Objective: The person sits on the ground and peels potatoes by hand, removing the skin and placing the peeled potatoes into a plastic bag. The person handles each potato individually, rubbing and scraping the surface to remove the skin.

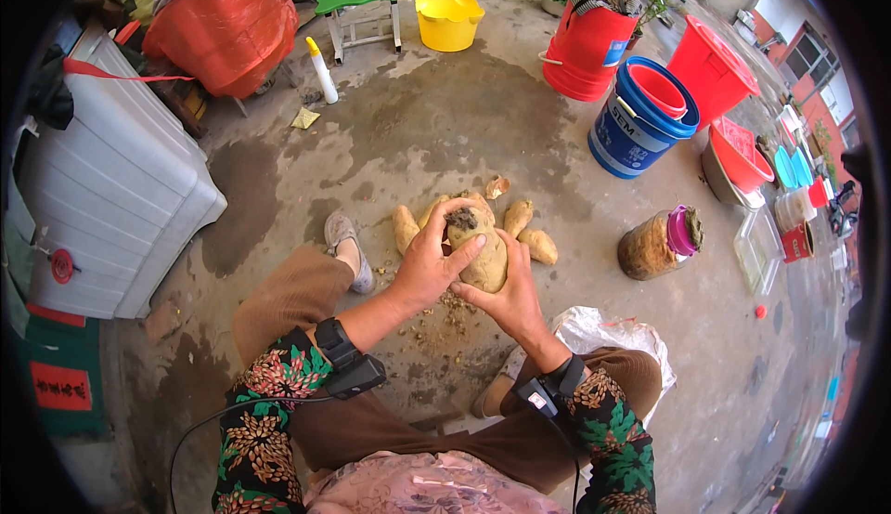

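Observation:
Both hands hold one large tan tuber (482,267), perhaps a potato or sweet potato, above the ground between the feet. Dark, dirt-like matter (461,219) sits on its far end. My left hand (433,256) wraps its left side and top, with the thumb across its face. Against the lower right side presses my right hand (511,290), thumb underneath. Several similar tubers lie just beyond, among them one on the left (404,228) and one on the right (539,246); others are partly covered by the hands. Brown crumbs (445,329) are scattered on the concrete below.
A white woven sack (605,333) lies beside the right knee. Further right stands a jar with a purple lid (651,246). Beyond are a blue bucket (630,138), a red bucket (581,54) and a yellow tub (449,23). A grey plastic bin (118,180) stands left.

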{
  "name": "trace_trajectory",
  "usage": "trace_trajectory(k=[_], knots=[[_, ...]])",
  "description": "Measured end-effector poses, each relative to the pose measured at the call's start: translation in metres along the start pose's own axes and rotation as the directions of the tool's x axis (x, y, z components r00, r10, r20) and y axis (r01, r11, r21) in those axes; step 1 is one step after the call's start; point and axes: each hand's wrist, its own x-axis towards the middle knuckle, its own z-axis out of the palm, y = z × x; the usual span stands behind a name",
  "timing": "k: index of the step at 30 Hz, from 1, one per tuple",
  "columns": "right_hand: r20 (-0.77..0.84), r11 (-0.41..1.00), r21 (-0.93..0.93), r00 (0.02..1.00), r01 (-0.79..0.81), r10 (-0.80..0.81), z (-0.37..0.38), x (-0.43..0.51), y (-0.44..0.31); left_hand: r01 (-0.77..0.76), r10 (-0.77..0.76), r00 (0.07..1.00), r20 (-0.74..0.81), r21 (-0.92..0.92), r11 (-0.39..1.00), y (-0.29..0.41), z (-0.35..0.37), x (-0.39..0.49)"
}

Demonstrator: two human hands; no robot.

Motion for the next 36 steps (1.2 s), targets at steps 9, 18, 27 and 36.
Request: trace_trajectory(k=[9, 18, 27, 36], knots=[[-0.097, 0.975, -0.204, 0.99, 0.086, -0.107, 0.0, -0.001, -0.004, -0.029, 0.09, 0.993, -0.071, 0.605, 0.796, 0.02, -0.01, 0.005], [-0.143, 0.934, -0.28, 0.952, 0.222, -0.27, 0.002, -0.004, -0.009, -0.189, 0.295, 0.95, -0.101, 0.564, 0.803, 0.003, -0.011, 0.002], [-0.102, 0.958, -0.184, 0.965, 0.219, -0.24, 0.002, -0.009, 0.002, -0.206, 0.29, 0.954, -0.072, 0.546, 0.812, -0.01, -0.013, -0.003], [0.097, 0.967, 0.252, 0.994, 0.018, -0.044, -0.004, -0.003, 0.014, 0.203, -0.203, 0.978, 0.039, -0.005, 0.979, 0.006, -0.032, 0.008]])
